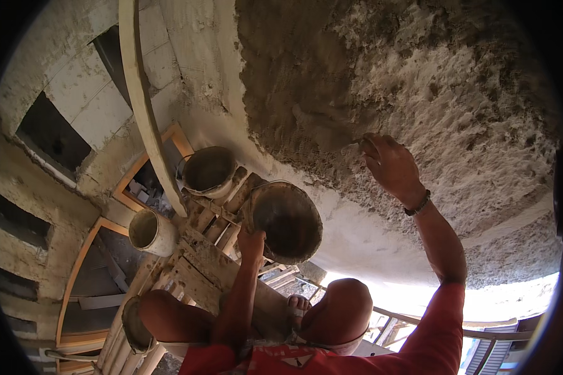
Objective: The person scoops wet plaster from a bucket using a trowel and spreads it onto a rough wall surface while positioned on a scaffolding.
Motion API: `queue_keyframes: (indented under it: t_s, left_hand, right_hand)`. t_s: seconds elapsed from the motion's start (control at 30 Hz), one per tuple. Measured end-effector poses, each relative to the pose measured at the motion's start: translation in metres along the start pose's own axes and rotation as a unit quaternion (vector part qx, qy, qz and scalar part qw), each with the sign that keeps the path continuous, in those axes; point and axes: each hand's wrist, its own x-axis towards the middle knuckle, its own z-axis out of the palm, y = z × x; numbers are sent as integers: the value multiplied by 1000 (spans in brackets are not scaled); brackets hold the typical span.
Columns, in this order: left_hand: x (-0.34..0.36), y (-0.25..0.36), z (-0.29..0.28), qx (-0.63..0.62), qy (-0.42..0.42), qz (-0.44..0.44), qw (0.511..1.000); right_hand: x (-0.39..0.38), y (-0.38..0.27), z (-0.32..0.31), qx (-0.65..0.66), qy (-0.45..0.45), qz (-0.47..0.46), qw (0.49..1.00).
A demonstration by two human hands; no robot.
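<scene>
My left hand [252, 245] grips the near left rim of a dark, mortar-stained bucket [288, 215], which is tilted so its inside shows. Wet grey mortar coats its inner wall. Raised against the rough wall [444, 125], my right hand [394, 167] has its fingers curled round what looks like a trowel [334, 132]. The tool's blade is smeared and blends into the dark wet plaster [294, 62], so its outline is hard to make out. A band crosses my right wrist.
Another bucket [209, 172] and a pale pail [153, 232] stand on wooden planks [206, 265]; a further bucket [136, 325] is by my left knee. A long pale pole [141, 94] leans across the left. Gaps show between the boards, and bright daylight lies beyond the railing.
</scene>
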Motion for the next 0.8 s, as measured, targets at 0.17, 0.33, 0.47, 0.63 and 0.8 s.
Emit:
queue_keyframes:
  t_s: [0.17,0.33,0.47,0.63,0.8]
  left_hand:
    - [-1,-7,7,10,2,12,1000]
    - [-5,9,1,71,3,19,997]
    - [4,9,-9,44,6,20,999]
    - [8,-9,2,41,-20,21,999]
    - [-2,-7,-3,0,-6,22,1000]
  right_hand:
    - [5,-42,-76,137,-26,-114,984]
    - [20,-66,-112,326,-19,-254,910]
    - [42,-42,-81,582,-109,-167,789]
    - [53,53,-115,218,167,108,955]
    - [10,50,-101,274,34,166,947]
